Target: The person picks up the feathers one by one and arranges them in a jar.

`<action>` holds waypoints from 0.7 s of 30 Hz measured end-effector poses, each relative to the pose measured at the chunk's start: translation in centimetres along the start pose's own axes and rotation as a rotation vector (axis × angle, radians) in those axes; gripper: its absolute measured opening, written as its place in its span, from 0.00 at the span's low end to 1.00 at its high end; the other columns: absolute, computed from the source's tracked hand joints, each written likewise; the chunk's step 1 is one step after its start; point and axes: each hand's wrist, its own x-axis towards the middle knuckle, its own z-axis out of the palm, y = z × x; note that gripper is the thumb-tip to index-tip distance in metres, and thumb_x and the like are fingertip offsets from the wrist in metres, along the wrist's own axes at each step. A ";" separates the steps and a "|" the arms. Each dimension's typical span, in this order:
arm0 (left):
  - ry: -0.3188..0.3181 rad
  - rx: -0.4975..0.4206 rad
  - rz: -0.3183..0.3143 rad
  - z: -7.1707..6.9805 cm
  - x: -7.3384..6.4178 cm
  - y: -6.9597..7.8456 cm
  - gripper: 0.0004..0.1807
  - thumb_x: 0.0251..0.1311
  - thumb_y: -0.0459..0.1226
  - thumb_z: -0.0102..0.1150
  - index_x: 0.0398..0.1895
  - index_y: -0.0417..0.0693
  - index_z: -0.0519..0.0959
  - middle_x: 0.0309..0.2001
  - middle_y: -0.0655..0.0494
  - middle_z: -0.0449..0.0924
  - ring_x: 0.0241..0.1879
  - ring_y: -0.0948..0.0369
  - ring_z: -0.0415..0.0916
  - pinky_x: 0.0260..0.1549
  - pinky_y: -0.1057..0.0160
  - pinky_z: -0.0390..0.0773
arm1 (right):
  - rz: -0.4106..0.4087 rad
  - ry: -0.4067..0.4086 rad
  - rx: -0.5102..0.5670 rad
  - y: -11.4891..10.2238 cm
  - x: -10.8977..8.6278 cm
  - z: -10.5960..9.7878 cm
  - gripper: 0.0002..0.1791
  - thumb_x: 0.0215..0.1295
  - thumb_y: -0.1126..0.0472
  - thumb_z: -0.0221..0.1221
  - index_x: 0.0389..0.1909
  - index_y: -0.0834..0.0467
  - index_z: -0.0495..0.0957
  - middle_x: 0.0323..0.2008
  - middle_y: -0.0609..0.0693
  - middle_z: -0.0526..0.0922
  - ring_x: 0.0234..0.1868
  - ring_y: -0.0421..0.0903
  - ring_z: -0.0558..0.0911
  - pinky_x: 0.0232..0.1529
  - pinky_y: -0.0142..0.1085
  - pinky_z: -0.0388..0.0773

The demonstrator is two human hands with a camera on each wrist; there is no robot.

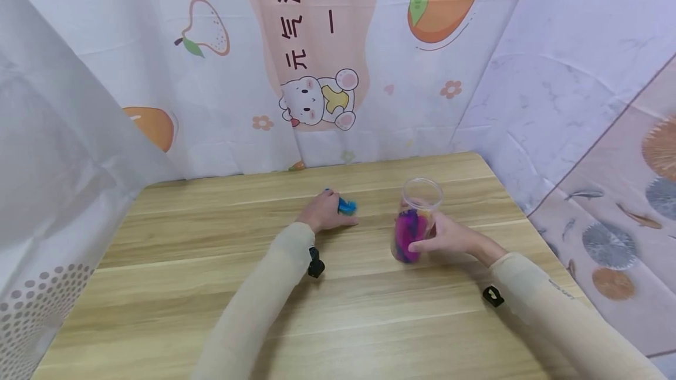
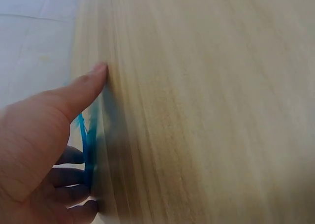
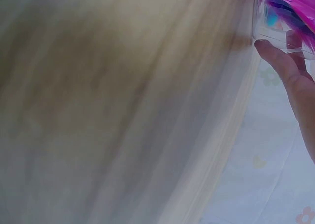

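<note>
My left hand (image 1: 326,212) is low over the table's far middle, on a bright blue, wispy, feather-like piece (image 1: 347,207). In the left wrist view the blue piece (image 2: 90,145) lies along the fingertips, while the thumb (image 2: 86,88) stretches out apart from the fingers. Part of the piece is hidden under the hand. To the right, my right hand (image 1: 443,236) grips a tall clear cup (image 1: 423,193) round its lower side. Inside the cup are magenta and purple feather-like pieces (image 1: 409,233), with a little yellow near the top. The right wrist view shows the thumb at the cup's base edge.
The wood-grain table (image 1: 211,286) runs back to a white printed curtain (image 1: 237,92). Another curtain (image 1: 575,133) hangs along the right edge, and white cloth (image 1: 58,151) drapes at the left. Black wrist mounts (image 1: 315,264) show on both sleeves.
</note>
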 end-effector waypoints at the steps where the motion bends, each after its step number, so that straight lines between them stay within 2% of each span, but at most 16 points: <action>1: 0.007 -0.005 -0.002 0.0 0.0 0.1 0.44 0.57 0.63 0.67 0.62 0.35 0.75 0.59 0.44 0.74 0.56 0.51 0.73 0.58 0.53 0.75 | 0.008 0.006 0.009 0.0 0.0 0.0 0.12 0.60 0.61 0.71 0.42 0.61 0.83 0.39 0.51 0.87 0.39 0.45 0.81 0.39 0.37 0.80; 5: 0.024 -0.025 -0.017 0.3 -0.1 0.2 0.42 0.57 0.62 0.68 0.59 0.33 0.77 0.55 0.43 0.76 0.50 0.52 0.74 0.56 0.55 0.76 | 0.009 0.009 0.036 0.1 -0.1 0.2 0.18 0.60 0.62 0.72 0.49 0.62 0.80 0.45 0.51 0.87 0.46 0.45 0.82 0.45 0.37 0.80; 8: 0.032 -0.024 -0.027 0.6 -0.1 0.1 0.41 0.57 0.61 0.69 0.57 0.33 0.77 0.54 0.43 0.76 0.48 0.53 0.74 0.54 0.56 0.76 | -0.019 -0.005 0.038 0.1 0.0 0.4 0.18 0.61 0.63 0.71 0.50 0.62 0.81 0.47 0.51 0.86 0.50 0.46 0.81 0.49 0.37 0.79; 11: 0.051 -0.016 -0.032 0.8 0.1 0.0 0.41 0.57 0.60 0.70 0.57 0.34 0.78 0.54 0.44 0.77 0.46 0.54 0.74 0.53 0.57 0.77 | -0.034 -0.003 0.018 0.1 0.1 0.3 0.12 0.61 0.63 0.71 0.44 0.61 0.83 0.43 0.51 0.87 0.44 0.46 0.81 0.43 0.37 0.80; 16: 0.072 -0.029 -0.059 0.6 0.4 0.3 0.36 0.55 0.60 0.72 0.50 0.37 0.81 0.52 0.47 0.78 0.41 0.56 0.72 0.47 0.58 0.77 | -0.053 -0.006 0.014 -0.1 0.1 0.0 0.14 0.61 0.63 0.70 0.47 0.60 0.83 0.48 0.51 0.86 0.48 0.45 0.80 0.47 0.37 0.79; 18: 0.074 -0.035 -0.069 0.5 0.5 0.4 0.34 0.55 0.59 0.72 0.48 0.38 0.82 0.52 0.47 0.78 0.40 0.56 0.72 0.46 0.58 0.77 | -0.055 0.001 0.020 -0.1 0.1 -0.1 0.19 0.61 0.63 0.71 0.53 0.60 0.81 0.54 0.51 0.84 0.54 0.45 0.80 0.52 0.36 0.78; 21: 0.075 -0.038 -0.075 0.5 0.4 0.5 0.33 0.54 0.59 0.72 0.47 0.38 0.82 0.50 0.47 0.78 0.38 0.56 0.71 0.44 0.59 0.77 | -0.060 0.015 0.016 0.0 0.0 0.0 0.27 0.60 0.63 0.71 0.60 0.63 0.76 0.58 0.53 0.82 0.57 0.44 0.78 0.55 0.36 0.77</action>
